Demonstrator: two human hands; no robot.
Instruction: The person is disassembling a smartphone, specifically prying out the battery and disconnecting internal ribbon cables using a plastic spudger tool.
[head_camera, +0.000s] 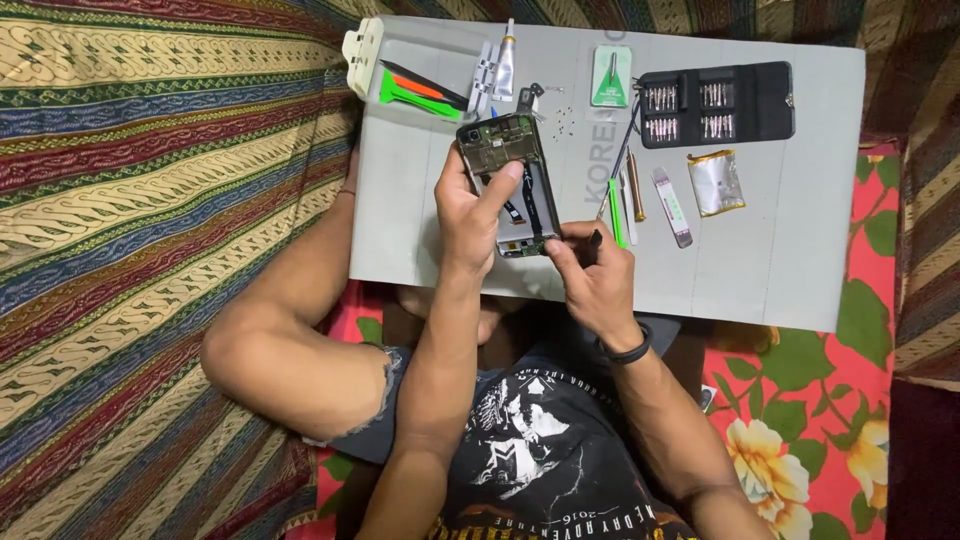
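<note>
- Your left hand is gripping the opened phone: the fingers are wrapping its left side and the thumb is pressing on the inside of it.
- The phone is lying with its back cover off on the grey work mat, close to the near edge and a little left of the middle.
- Your right hand is pinching a thin dark tool with clenched fingers, and its tip is meeting the lower right corner of the phone.
- Just to the right of this hand, a green pry tool, a brown-handled screwdriver and a flat metal bar are lying side by side.
- A silver battery is resting further right, and the black bit case is lying open near the far edge.
- Green and orange picks and a small glue tube are sitting at the far left corner of the mat.
</note>
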